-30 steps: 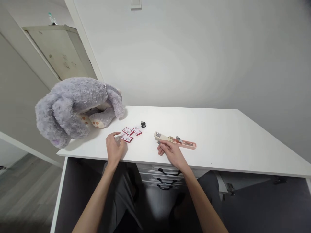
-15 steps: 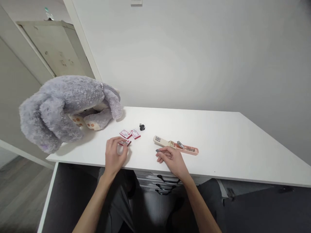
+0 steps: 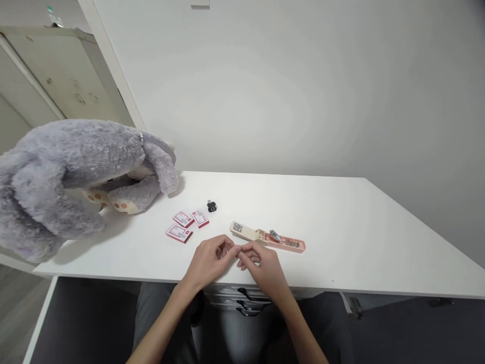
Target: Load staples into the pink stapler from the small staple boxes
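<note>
1. Since the earlier head view, the left hand (image 3: 212, 258) has moved away from the boxes (image 3: 179, 233) and come across to meet the right hand (image 3: 261, 263) at the lower centre of the frame. The boxes, now fully in sight, appear further left in the frame, as the whole view has shifted.
2. Both hands are bent inward above the near edge of the bench (image 3: 333, 222), thumbs and index fingers drawn together at their tips, the other fingers loosely curled.
3. Each grip is nearly closed at the fingertips; I cannot tell whether either has hold of anything, because the fingers hide the spot. A small grey piece showed at the right fingertips half a second ago; now it cannot be made out.
4. Just above the right hand in the frame lies the case (image 3: 286, 243), opened out flat on the bench: cream lid (image 3: 244, 231) to the left, pink tray to the right, with a silver clip (image 3: 275, 235) tilted up in it.
5. Three red-and-white boxes lie close together left of centre, well apart from the case. Just beyond them is a black gadget (image 3: 211, 206).
6. A grey plush (image 3: 91, 151) fills the left of the frame, with a cabinet (image 3: 56, 71) behind it at upper left.
</note>
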The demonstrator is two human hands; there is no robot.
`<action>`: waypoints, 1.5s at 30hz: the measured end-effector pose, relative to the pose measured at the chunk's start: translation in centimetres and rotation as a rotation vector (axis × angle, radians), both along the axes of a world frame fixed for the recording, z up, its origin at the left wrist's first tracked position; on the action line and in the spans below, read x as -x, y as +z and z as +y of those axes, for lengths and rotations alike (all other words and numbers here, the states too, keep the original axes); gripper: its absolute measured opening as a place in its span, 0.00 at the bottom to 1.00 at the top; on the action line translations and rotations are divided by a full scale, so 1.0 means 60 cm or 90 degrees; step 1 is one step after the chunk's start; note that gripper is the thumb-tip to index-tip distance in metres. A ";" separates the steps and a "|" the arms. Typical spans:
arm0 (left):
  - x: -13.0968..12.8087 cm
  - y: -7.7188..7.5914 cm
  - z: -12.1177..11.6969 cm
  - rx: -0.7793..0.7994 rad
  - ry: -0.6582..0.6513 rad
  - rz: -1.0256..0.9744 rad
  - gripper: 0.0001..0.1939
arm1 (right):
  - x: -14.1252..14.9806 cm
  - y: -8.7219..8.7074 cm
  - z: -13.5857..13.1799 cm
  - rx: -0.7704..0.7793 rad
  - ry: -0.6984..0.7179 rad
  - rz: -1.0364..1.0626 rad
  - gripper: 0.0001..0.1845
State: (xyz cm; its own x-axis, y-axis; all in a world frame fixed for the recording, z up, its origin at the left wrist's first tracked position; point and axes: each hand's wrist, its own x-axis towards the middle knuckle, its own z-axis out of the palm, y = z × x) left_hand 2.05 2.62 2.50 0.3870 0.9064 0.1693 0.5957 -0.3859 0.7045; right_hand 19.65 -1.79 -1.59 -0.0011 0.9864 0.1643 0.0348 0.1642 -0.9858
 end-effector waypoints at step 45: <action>-0.041 0.002 0.146 0.287 -0.241 -0.099 0.26 | -0.220 0.033 0.012 -0.099 -0.267 -0.272 0.17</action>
State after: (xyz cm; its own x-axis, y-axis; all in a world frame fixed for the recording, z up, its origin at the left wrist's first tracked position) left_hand 4.50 11.39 2.60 0.6980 0.7062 -0.1190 0.3525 -0.1941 0.9155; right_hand 32.84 -1.06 0.40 0.2837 0.8820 0.3762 0.5144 0.1911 -0.8360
